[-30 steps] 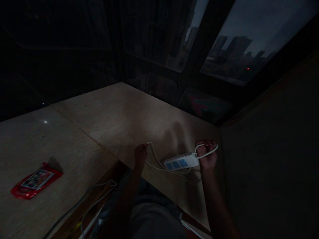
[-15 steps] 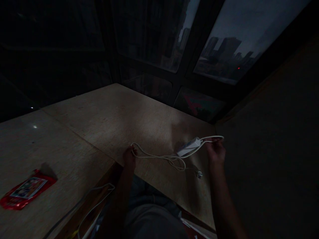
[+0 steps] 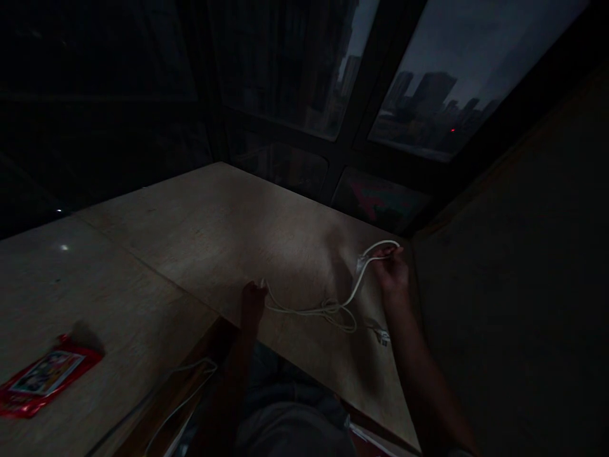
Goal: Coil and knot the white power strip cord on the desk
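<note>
In dim light, my left hand (image 3: 252,301) pinches a white power cord (image 3: 314,309) near the front edge of a plywood table (image 3: 200,235). My right hand (image 3: 391,268) is lifted over the table's right end, closed around the cord's loop where it meets the white power strip (image 3: 361,262). Only a small bit of the strip shows beside my fingers. The cord runs between both hands and sags into a tangle on the wood. Its plug (image 3: 383,335) lies on the table under my right forearm.
A red packet (image 3: 40,379) lies on the lower table section at the left. More white cables (image 3: 183,384) hang in the gap near my lap. Dark windows (image 3: 428,82) with a city skyline rise behind the table. A dark wall stands at the right.
My right hand has lifted and turned the power strip, so its socket face no longer shows. My left hand slid slightly left along the cord, and the cord has stretched out between the hands.
</note>
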`<act>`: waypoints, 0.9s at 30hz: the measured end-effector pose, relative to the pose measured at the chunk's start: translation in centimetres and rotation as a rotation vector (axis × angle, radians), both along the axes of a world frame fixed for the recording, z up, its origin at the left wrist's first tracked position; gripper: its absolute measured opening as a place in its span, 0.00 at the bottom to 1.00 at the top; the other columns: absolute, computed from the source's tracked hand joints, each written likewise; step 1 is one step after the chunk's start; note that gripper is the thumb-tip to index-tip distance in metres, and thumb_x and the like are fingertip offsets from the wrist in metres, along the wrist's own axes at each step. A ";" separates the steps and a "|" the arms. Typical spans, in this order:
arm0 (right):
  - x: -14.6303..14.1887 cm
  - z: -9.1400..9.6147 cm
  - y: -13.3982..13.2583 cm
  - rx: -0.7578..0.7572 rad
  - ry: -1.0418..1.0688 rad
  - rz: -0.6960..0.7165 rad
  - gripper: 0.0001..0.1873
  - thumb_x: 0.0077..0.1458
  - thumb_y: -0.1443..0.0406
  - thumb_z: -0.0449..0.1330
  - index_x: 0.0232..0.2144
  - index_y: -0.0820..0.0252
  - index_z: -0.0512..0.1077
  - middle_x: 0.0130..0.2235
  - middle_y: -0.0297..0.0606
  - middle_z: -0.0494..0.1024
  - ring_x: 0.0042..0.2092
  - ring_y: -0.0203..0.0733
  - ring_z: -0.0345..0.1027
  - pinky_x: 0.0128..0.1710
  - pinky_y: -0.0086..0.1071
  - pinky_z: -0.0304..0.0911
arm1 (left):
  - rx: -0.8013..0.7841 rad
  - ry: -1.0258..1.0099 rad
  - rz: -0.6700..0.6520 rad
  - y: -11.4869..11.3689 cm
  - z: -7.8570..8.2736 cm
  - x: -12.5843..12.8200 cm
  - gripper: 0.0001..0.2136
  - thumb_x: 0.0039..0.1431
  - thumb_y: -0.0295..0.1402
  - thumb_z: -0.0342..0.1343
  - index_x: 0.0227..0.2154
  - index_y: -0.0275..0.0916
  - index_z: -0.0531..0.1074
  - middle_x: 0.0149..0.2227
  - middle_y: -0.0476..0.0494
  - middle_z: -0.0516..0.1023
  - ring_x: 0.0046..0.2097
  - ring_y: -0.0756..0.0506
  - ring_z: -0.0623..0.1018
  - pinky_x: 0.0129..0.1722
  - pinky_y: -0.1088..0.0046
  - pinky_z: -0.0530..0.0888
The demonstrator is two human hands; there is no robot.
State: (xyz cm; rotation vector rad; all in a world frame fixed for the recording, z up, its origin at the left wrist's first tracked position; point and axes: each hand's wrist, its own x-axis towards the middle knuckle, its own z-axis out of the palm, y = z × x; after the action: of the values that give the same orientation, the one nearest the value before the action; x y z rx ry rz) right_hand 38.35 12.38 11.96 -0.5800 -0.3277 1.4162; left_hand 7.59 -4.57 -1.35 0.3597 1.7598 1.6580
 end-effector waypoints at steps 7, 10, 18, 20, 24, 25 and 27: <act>-5.9 0.1 2.0 0.007 -0.105 0.153 0.08 0.52 0.69 0.66 0.27 0.59 0.69 0.24 0.24 0.73 0.24 0.27 0.66 0.30 0.23 0.67 | 0.133 0.628 -0.280 -1.2 2.3 2.3 0.21 0.57 0.45 0.56 0.49 0.38 0.70 0.51 0.35 0.72 0.55 0.39 0.71 0.57 0.56 0.66; -8.6 -0.5 2.5 -0.017 -0.159 0.229 0.06 0.52 0.71 0.64 0.29 0.59 0.69 0.24 0.26 0.72 0.25 0.28 0.66 0.28 0.23 0.66 | 0.155 0.674 -0.464 -1.5 2.9 4.1 0.22 0.57 0.45 0.57 0.52 0.41 0.70 0.57 0.36 0.69 0.61 0.38 0.67 0.61 0.55 0.62; -13.4 -4.2 1.6 -0.085 -0.335 0.410 0.10 0.45 0.72 0.62 0.33 0.60 0.70 0.29 0.30 0.76 0.30 0.30 0.70 0.34 0.24 0.67 | 0.165 0.070 -0.722 -1.8 3.4 7.9 0.31 0.46 0.43 0.67 0.53 0.39 0.67 0.49 0.34 0.76 0.51 0.37 0.76 0.51 0.59 0.72; -14.0 -5.3 0.8 -0.089 -0.397 0.468 0.12 0.42 0.71 0.64 0.33 0.60 0.71 0.32 0.33 0.78 0.33 0.33 0.72 0.38 0.27 0.68 | 0.165 -0.053 -0.677 -1.7 3.6 8.3 0.28 0.48 0.45 0.66 0.49 0.37 0.69 0.42 0.34 0.79 0.45 0.37 0.79 0.45 0.60 0.74; -14.1 -7.3 -0.7 -0.084 -0.544 0.555 0.17 0.38 0.67 0.67 0.35 0.59 0.73 0.36 0.35 0.79 0.38 0.39 0.73 0.43 0.33 0.68 | 0.157 -0.095 -0.588 -1.5 4.3 7.9 0.20 0.51 0.48 0.62 0.38 0.36 0.74 0.36 0.35 0.80 0.37 0.40 0.79 0.38 0.65 0.74; -13.9 -7.7 -1.0 -0.079 -0.583 0.563 0.18 0.37 0.65 0.68 0.35 0.59 0.73 0.36 0.35 0.79 0.39 0.40 0.74 0.44 0.35 0.68 | 0.158 -0.101 -0.568 -1.3 4.5 7.6 0.19 0.50 0.48 0.62 0.36 0.36 0.74 0.36 0.36 0.80 0.36 0.41 0.79 0.37 0.66 0.74; -13.1 -8.4 -1.8 -0.055 -0.657 0.566 0.21 0.36 0.63 0.69 0.37 0.58 0.74 0.39 0.36 0.79 0.42 0.43 0.73 0.47 0.39 0.67 | 0.166 -0.119 -0.533 -1.1 4.8 6.9 0.20 0.49 0.49 0.63 0.34 0.36 0.75 0.35 0.37 0.80 0.34 0.43 0.78 0.35 0.67 0.75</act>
State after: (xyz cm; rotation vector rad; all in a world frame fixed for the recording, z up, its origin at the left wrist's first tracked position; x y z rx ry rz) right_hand 25.23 10.56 3.60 -1.0512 -1.0413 1.7442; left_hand 14.48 -5.66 3.46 0.7204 1.2945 1.4015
